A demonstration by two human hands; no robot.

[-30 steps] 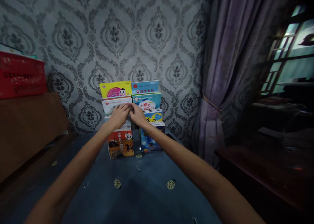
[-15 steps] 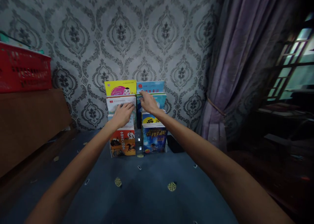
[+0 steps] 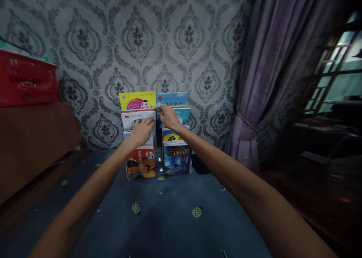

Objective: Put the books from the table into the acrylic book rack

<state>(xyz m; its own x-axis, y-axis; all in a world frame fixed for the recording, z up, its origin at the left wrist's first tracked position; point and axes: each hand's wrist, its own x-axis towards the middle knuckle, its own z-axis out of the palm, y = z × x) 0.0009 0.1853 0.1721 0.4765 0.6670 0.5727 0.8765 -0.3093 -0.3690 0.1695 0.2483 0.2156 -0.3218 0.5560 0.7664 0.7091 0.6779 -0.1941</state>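
Observation:
Upright books stand in two stepped columns. My left hand (image 3: 142, 132) lies with fingers stretched against the front of a white book (image 3: 129, 118) in the left column. Behind that rises a yellow book (image 3: 127, 100), and low in front is an orange-red book (image 3: 145, 163) with horses on its cover. At the top left corner of a teal book (image 3: 184, 112), my right hand (image 3: 169, 117) has its fingers closed over the edge; its thumb is hidden. A light-blue book (image 3: 178, 98) stands behind it. Below are a book with a yellow patch (image 3: 169, 136) and a dark-blue book (image 3: 177, 160).
The books rest on a dark-blue patterned cloth (image 3: 166, 228) against a wallpapered wall (image 3: 164, 35). A black flat object (image 3: 201, 165) lies to their right. On the left, a red basket (image 3: 31, 79) sits atop a brown box (image 3: 39, 145). A purple curtain (image 3: 263, 80) hangs right.
The view has shifted slightly. My right hand sits slightly lower against the book tops, its fingers now at the teal book's upper edge. My left hand stays on the white book.

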